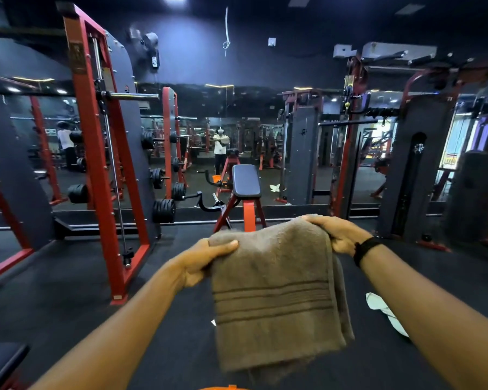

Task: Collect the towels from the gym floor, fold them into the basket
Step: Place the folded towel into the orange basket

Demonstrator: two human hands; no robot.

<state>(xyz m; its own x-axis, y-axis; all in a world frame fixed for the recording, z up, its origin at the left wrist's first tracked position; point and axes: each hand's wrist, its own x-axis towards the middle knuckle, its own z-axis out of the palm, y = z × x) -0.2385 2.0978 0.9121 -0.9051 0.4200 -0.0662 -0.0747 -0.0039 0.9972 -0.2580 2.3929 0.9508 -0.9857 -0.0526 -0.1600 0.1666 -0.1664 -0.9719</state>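
A folded brown towel [276,294] is gripped by the left hand [206,260] and right hand [335,235]; a white towel [383,311] is seen on the floor [82,291] at four o'clock.

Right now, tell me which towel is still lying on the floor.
The white towel, crumpled on the dark floor beside the right forearm. The brown towel is off the floor, hanging folded from the left hand and right hand.

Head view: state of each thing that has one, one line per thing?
brown towel: held up off the floor, folded over, hanging down
left hand: grips the towel's top left corner
right hand: grips the towel's top right corner
white towel: crumpled on the floor, not collected
basket: only an orange rim at the bottom edge, contents hidden
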